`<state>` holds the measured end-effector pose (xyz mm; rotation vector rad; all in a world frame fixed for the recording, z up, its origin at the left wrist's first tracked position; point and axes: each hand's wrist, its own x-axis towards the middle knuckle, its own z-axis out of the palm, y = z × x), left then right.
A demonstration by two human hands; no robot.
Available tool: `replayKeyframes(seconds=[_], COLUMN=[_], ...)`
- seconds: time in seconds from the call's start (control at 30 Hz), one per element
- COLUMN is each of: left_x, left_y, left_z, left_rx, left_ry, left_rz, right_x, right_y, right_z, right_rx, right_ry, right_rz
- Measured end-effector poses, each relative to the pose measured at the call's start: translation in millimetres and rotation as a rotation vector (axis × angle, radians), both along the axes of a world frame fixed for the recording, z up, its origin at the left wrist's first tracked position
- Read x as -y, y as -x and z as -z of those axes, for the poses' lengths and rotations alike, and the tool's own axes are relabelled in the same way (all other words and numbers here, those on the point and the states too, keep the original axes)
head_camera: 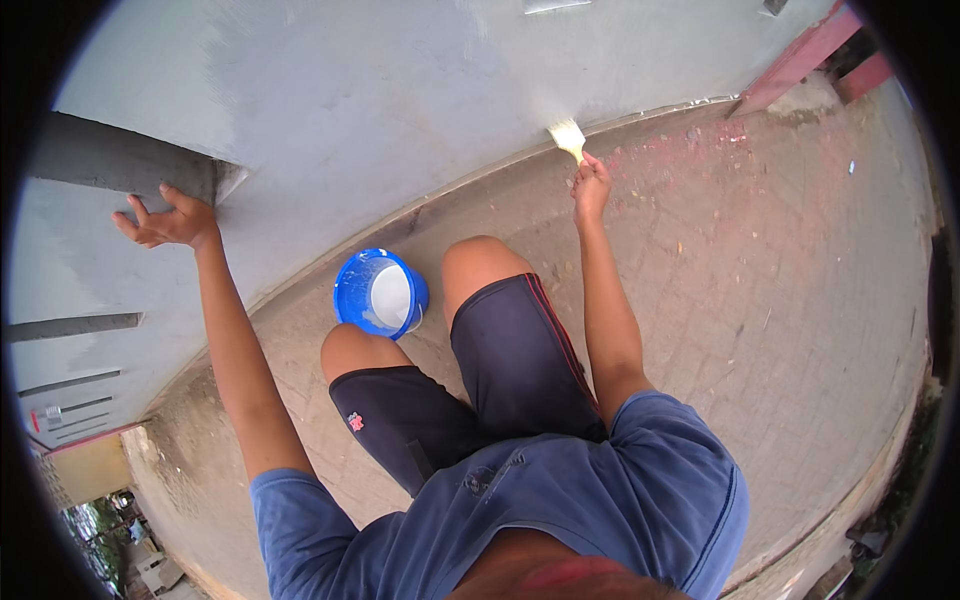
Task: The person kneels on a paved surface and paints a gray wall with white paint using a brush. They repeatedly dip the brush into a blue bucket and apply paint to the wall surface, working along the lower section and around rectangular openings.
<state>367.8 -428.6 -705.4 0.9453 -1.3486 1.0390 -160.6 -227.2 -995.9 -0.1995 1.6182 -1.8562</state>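
Note:
My right hand [592, 187] grips the handle of a flat paintbrush [568, 135]. Its pale bristles touch the low part of a grey-blue wall [360, 112], just above the floor joint. Whiter streaks show on the wall around the brush and farther up. My left hand [169, 221] is raised with its fingers spread, against the lower edge of a dark grey recess or ledge [127, 157] in the wall. It holds nothing. A blue plastic bucket [346, 294] with white paint [391, 295] inside stands on the ground between the wall and my knees.
Paved ground [750, 300] spreads to the right, with pink stains [697, 150] near the wall's foot. A pink post [799, 60] rises at the upper right. Narrower dark slots [75, 327] line the wall at the left. Plants [911, 480] border the paving at the lower right.

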Motion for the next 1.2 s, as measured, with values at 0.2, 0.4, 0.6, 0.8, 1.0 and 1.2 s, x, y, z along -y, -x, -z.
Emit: replayKeyframes(seconds=[0.2, 0.4, 0.6, 0.8, 1.0, 1.2], left_x=[1.3, 0.3, 1.2, 0.9, 1.4, 1.4], left_y=[-0.9, -0.7, -0.3, -0.5, -1.4, -0.2], left_z=[-0.4, -1.2, -1.6, -1.6, -0.5, -1.0], left_rx=[-0.004, -0.001, 0.001, 0.008, -0.003, -0.002], left_ry=[-0.005, 0.002, 0.007, 0.006, 0.003, 0.004], left_rz=[0.019, 0.011, -0.004, 0.014, 0.012, 0.034], right_x=[-14.5, 14.6, -7.8, 0.0, -8.1, -1.5], right_y=[16.1, 44.2, 50.9, 64.9, 85.2, 84.6], right_z=[-158.0, -127.8, 36.8, 33.6, -84.7, -49.6], right_rx=[-0.139, -0.079, 0.026, -0.052, -0.072, -0.007], right_ry=[0.564, 0.602, -0.004, -0.065, 0.400, 0.468], right_rz=[-0.135, -0.169, -0.038, 0.033, -0.074, -0.119])
